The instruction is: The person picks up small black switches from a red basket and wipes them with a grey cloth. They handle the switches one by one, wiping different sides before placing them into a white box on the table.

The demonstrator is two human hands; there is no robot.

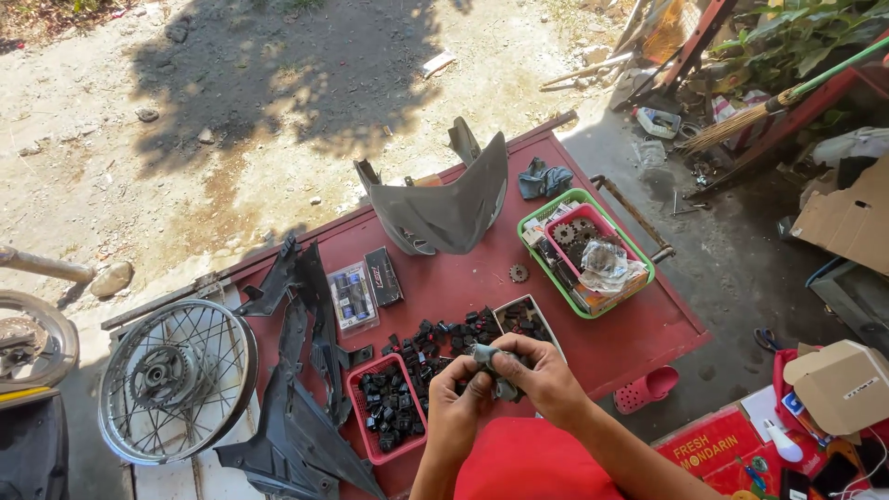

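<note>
Left hand [460,396] and right hand [539,375]: both closed together on one small grey part [491,363], held above red table [639,324]. Left to right: spoked wheel [176,378]; red tray [396,409] of black parts, just beside left hand; grey fairing [444,208]; green basket [585,250] of sprockets.

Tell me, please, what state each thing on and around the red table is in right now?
Left hand: closed on the small grey part.
Right hand: closed on the same part.
Small grey part: held above the table, partly hidden.
Red basket: full of black pieces.
Green basket: filled with gears and packets.
Spoked wheel: lying flat.
Grey fairing: standing on the red table.
</note>
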